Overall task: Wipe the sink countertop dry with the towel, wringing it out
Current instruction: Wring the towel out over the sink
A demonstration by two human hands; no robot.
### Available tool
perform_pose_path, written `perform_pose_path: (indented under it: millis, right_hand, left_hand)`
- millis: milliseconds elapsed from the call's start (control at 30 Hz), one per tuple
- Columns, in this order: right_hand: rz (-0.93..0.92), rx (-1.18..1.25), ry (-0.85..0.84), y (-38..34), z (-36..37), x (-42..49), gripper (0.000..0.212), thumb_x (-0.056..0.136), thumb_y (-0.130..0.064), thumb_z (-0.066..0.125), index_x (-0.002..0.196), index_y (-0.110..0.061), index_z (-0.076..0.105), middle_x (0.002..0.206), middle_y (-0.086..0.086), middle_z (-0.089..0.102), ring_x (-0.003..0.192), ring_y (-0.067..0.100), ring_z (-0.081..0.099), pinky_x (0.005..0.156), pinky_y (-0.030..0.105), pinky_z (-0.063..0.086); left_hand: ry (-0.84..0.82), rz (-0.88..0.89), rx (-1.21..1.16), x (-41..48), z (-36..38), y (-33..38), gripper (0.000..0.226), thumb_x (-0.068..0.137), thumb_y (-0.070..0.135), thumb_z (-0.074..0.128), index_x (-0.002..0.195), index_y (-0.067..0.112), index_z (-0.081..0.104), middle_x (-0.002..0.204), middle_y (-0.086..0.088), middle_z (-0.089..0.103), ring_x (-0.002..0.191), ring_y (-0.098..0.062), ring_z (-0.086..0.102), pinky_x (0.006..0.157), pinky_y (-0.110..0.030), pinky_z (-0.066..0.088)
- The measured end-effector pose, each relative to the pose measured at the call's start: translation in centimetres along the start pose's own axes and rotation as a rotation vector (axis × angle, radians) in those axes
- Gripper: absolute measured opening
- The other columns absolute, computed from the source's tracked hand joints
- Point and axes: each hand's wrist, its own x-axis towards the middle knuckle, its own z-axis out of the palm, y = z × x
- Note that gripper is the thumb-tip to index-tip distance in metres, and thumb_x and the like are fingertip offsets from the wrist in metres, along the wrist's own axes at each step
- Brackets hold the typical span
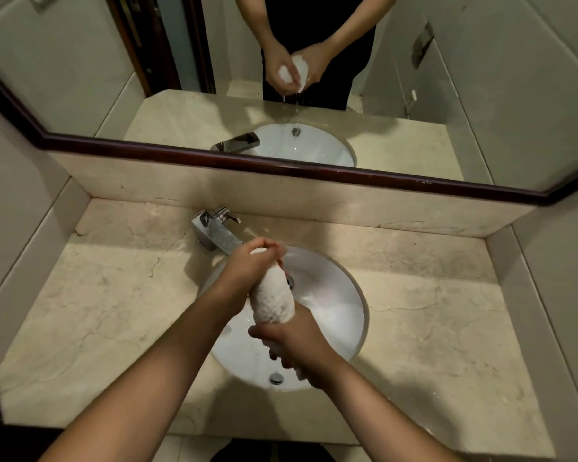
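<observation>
Head view: white towel (274, 300) wrung over the sink basin (334, 315).
Rolled towel's long axis ran far-to-near; left hand (247, 265) gripped the far end near the faucet (217, 236), right hand (291, 341) clenched the near end. Marble surface (431, 295) lay either side.

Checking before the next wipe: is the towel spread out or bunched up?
Bunched: the towel is rolled tight, gripped by left hand and right hand over the sink.
</observation>
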Motion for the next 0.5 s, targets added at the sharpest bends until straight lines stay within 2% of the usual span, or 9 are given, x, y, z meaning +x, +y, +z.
perform_pose_path:
  millis: [67,133,233,300,333,400,433,500]
  right_hand:
    - [-0.005,0.105,-0.098,-1.0,-0.8,-1.5,0.04,0.071,-0.023,0.083,0.1,-0.015,0.057,0.07,0.007,0.057,0.051,0.02,0.05,0.045,0.028,0.03]
    - [0.019,0.32,-0.332,-1.7,-1.8,-2.9,0.047,0.071,-0.022,0.081,0.106,-0.011,0.053,0.077,0.012,0.053,0.045,0.017,0.048,0.041,0.024,0.026]
    - [0.047,0.567,-0.836,-2.0,-2.6,-4.5,0.048,0.079,-0.033,0.078,0.112,-0.012,0.051,0.083,0.006,0.057,0.048,0.009,0.054,0.036,0.016,0.037]
    - [0.0,0.577,-1.004,-2.3,-2.4,-4.9,0.052,0.08,-0.045,0.078,0.115,-0.015,0.054,0.088,0.002,0.058,0.057,0.008,0.059,0.043,0.016,0.046]
    - [-0.041,0.581,-1.018,-2.5,-2.3,-5.2,0.055,0.08,-0.046,0.078,0.117,-0.014,0.054,0.093,0.003,0.058,0.064,0.01,0.062,0.049,0.017,0.05]
    - [-0.136,0.628,-0.96,-3.0,-2.6,-5.8,0.06,0.083,-0.039,0.079,0.126,-0.007,0.052,0.111,0.012,0.057,0.08,0.018,0.066,0.058,0.022,0.055]
    - [-0.168,0.654,-0.908,-3.3,-3.0,-6.2,0.062,0.083,-0.033,0.081,0.129,-0.003,0.051,0.118,0.015,0.055,0.084,0.022,0.065,0.058,0.023,0.055]
    - [-0.171,0.643,-0.796,-4.0,-3.8,-7.0,0.062,0.078,-0.019,0.084,0.127,0.001,0.052,0.116,0.018,0.051,0.08,0.024,0.06,0.052,0.021,0.049]
  left_hand:
    - [-0.255,0.017,-0.114,-1.2,-1.3,1.9,0.037,0.089,0.024,0.073,0.12,0.005,0.063,0.103,-0.018,0.071,0.1,-0.033,0.073,0.076,-0.037,0.061]
    - [-0.505,0.087,-0.219,-2.2,-2.5,3.3,0.048,0.087,0.029,0.074,0.126,0.004,0.06,0.121,-0.022,0.069,0.119,-0.036,0.067,0.093,-0.043,0.059]
    - [-0.886,0.219,-0.376,-3.2,-2.9,5.3,0.042,0.084,0.031,0.081,0.117,0.011,0.066,0.128,-0.018,0.065,0.124,-0.036,0.061,0.095,-0.045,0.057]
    - [-1.057,0.275,-0.407,-3.8,-2.0,6.6,0.035,0.085,0.028,0.081,0.112,0.012,0.066,0.129,-0.015,0.062,0.123,-0.034,0.058,0.095,-0.044,0.055]
    - [-1.113,0.278,-0.429,-4.1,-1.3,7.2,0.032,0.085,0.024,0.081,0.109,0.011,0.064,0.123,-0.015,0.064,0.119,-0.034,0.058,0.094,-0.045,0.054]
    - [-1.109,0.278,-0.468,-4.9,-0.3,8.1,0.024,0.085,0.015,0.079,0.101,0.009,0.061,0.1,-0.011,0.065,0.106,-0.034,0.062,0.095,-0.052,0.052]
    - [-1.052,0.289,-0.464,-5.2,-0.1,8.4,0.021,0.085,0.013,0.078,0.096,0.009,0.06,0.092,-0.009,0.064,0.101,-0.033,0.063,0.095,-0.054,0.05]
    - [-0.896,0.29,-0.429,-5.8,0.2,8.5,0.019,0.082,0.014,0.079,0.089,0.013,0.061,0.084,-0.005,0.063,0.093,-0.028,0.065,0.094,-0.054,0.052]
